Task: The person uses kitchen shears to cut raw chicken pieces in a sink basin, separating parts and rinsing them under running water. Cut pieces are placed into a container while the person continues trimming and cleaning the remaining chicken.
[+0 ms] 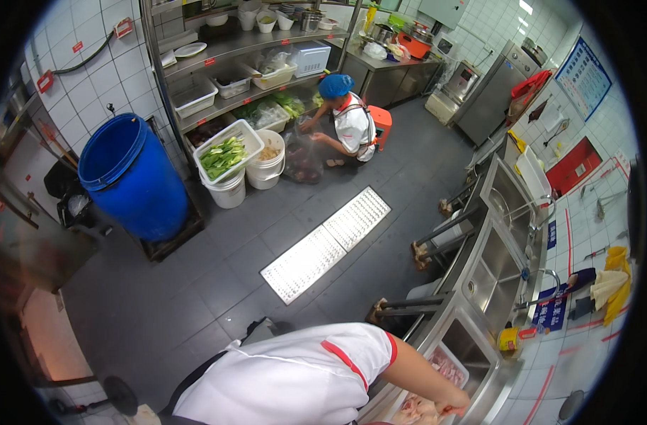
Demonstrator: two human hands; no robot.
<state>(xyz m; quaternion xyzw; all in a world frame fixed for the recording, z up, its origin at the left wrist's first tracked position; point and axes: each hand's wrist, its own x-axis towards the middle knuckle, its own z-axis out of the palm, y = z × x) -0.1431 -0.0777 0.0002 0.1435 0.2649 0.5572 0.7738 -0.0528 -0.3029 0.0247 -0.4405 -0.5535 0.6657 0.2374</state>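
My left hand (455, 405) reaches down at the lower right, fingers bent and partly hidden. It touches or hovers just over pale raw meat (418, 410), which looks like poultry, at the sink; whether it grips a piece is unclear. Beyond my forearm, a white plastic tub (463, 372) of pinkish cut raw meat (446, 366) sits in the near basin of a stainless steel sink (485, 340). My white, red-trimmed sleeve fills the bottom of the view. My right hand is out of view.
A co-worker (350, 125) in a blue cap crouches by a plastic bag (304, 162) of dark produce. Nearby stand a tub of leafy greens (225, 158), a white bucket (265, 167), a blue barrel (137, 180) and steel shelving (254, 45). A metal drain grate (326, 244) crosses the floor.
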